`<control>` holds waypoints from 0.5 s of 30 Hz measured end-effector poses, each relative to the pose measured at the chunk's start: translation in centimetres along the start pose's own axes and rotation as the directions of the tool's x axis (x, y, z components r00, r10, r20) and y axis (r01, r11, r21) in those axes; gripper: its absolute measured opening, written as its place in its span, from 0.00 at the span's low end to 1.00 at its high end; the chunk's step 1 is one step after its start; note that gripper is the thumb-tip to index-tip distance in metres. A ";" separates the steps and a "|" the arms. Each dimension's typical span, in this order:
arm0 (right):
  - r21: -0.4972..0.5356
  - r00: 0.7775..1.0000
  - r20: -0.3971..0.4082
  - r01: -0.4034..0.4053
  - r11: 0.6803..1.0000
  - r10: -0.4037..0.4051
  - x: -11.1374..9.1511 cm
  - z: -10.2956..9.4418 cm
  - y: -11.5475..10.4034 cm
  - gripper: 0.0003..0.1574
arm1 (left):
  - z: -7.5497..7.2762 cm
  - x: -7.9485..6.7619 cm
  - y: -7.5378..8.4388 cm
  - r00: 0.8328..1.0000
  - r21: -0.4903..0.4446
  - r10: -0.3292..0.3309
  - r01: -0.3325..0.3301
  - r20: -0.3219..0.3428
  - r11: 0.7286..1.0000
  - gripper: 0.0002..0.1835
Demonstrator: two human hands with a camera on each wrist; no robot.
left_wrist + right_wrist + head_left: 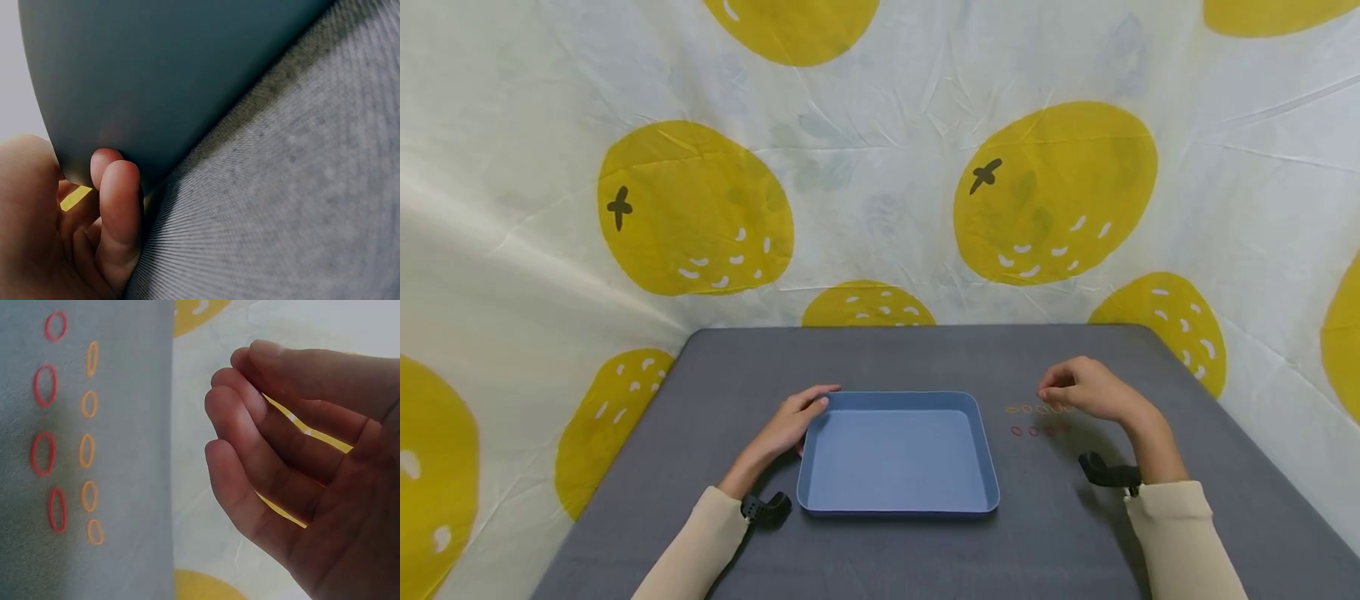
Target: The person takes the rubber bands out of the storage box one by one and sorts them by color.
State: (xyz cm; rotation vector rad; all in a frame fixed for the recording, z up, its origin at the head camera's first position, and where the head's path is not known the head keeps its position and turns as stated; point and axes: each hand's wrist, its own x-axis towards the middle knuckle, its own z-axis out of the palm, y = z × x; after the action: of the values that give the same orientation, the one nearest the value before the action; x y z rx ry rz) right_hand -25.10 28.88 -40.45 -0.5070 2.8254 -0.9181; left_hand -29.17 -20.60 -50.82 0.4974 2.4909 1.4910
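A shallow blue rectangular tray (pixel 898 510) lies on the grey table. My left hand (pixel 790 423) grips its far left corner, the thumb by the rim. In the left wrist view two fingertips (pixel 120 200) press against the tray's outer wall (pixel 144 75). My right hand (pixel 1086 390) hovers over the table right of the tray, with fingers loosely bent and the thumb tip against the index finger; nothing shows between them. Below it lie thin loops like small rubber bands: a row of several orange bands (pixel 80 450) and a row of several red bands (pixel 32 454).
The grey cloth-covered table (pixel 895 358) extends around the tray. A white curtain (pixel 880 200) with large yellow fruit prints hangs behind it and along both sides. Each wrist carries a black camera mount.
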 end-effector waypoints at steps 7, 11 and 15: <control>0.017 1.000 0.008 0.029 0.999 -0.029 -0.3 -0.2 -1.0 0.09 | -0.1 0.3 0.1 0.999 -0.009 0.015 -0.014 0.033 1.000 0.22; 0.005 0.999 -0.007 0.051 0.999 -0.051 -0.1 -0.1 -1.2 0.09 | -0.3 0.1 -0.1 0.998 -0.022 0.023 -0.022 0.060 1.000 0.24; -0.009 0.996 -0.054 0.073 0.997 -0.073 -0.1 -0.1 -2.0 0.10 | -1.0 -0.2 0.1 0.997 -0.019 0.000 0.002 0.082 1.000 0.28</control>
State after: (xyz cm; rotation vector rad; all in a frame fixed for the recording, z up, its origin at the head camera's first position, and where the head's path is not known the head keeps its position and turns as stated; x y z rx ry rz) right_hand -24.52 27.48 -39.19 -0.5991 2.8767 -0.9497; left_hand -29.29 -21.42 -50.27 0.5424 2.4123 1.4618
